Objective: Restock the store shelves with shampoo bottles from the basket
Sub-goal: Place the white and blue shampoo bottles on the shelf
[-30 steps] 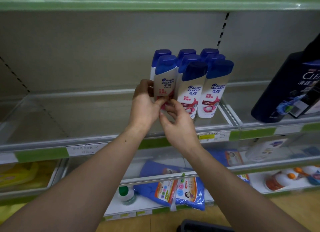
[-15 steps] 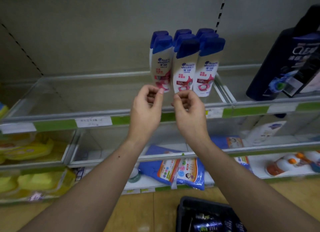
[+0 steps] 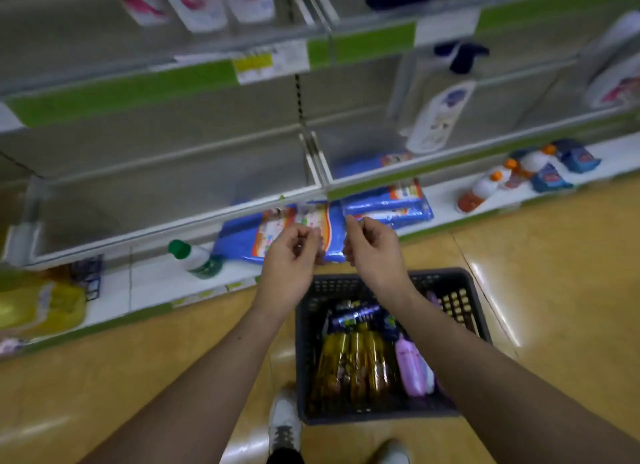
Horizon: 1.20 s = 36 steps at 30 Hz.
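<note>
At 5 o'clock, amber bottles [image 3: 353,366] and a lilac bottle [image 3: 410,366] are seen in a dark latticed basket [image 3: 349,285].

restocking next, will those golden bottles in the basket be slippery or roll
Probably slippery: the golden bottles look glossy. Their rounded bodies, lying side by side in the basket, might roll once freed. Likely stiff plastic that holds shape.

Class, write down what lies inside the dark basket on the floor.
Inside the basket: amber bottles lying side by side, a lilac bottle and dark blue bottles. The right forearm crosses the basket and hides part of it; anything beneath the bottles is covered.
</note>
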Each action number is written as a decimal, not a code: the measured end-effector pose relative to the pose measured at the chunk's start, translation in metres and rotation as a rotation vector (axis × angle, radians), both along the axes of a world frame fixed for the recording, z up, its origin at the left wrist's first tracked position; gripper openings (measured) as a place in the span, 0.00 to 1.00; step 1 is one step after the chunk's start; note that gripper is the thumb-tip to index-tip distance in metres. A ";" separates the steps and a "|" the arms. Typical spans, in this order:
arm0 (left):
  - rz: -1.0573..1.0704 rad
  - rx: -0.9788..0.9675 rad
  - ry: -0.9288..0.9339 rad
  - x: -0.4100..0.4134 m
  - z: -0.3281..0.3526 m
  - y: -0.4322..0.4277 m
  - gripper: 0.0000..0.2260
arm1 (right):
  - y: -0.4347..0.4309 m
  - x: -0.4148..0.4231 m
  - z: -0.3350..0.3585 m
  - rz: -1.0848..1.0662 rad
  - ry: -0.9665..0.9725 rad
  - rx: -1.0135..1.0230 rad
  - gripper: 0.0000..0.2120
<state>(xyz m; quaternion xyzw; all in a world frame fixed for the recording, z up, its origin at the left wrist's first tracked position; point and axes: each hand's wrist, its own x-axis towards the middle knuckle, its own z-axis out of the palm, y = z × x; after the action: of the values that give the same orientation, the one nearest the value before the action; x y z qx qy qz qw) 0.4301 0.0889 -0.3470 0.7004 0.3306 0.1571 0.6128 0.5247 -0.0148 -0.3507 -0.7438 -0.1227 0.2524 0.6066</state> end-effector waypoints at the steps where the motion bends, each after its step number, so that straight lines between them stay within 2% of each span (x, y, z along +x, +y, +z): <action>1: -0.038 -0.011 0.042 -0.001 -0.018 -0.012 0.10 | -0.017 0.001 -0.016 -0.007 0.023 -0.016 0.21; 8: -0.204 -0.064 0.284 -0.001 -0.141 -0.075 0.08 | -0.114 0.000 -0.131 -0.181 0.158 -0.209 0.18; 13: -0.318 -0.081 0.390 0.002 -0.222 -0.108 0.04 | -0.154 -0.008 -0.209 -0.202 0.251 -0.321 0.12; 17: -0.381 -0.113 0.453 0.009 -0.280 -0.126 0.06 | -0.173 -0.013 -0.269 -0.208 0.294 -0.409 0.07; 21: -0.454 -0.121 0.552 0.012 -0.328 -0.144 0.09 | -0.193 -0.016 -0.320 -0.217 0.350 -0.549 0.14; 27: -0.585 -0.186 0.656 0.007 -0.390 -0.183 0.14 | -0.230 -0.017 -0.394 -0.187 0.356 -0.781 0.18; 32: -0.699 -0.225 0.690 0.008 -0.416 -0.213 0.16 | -0.258 -0.013 -0.438 -0.161 0.384 -0.845 0.31; 36: -0.688 -0.258 0.749 0.020 -0.432 -0.227 0.23 | -0.249 -0.011 -0.436 -0.117 0.329 -0.922 0.30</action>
<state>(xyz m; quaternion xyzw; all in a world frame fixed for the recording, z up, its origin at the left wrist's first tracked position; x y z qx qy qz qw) 0.4504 -0.1377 -0.7785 0.6953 0.2947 -0.3566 0.5500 0.5139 -0.2636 -0.7868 -0.8907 0.1410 0.3601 0.2389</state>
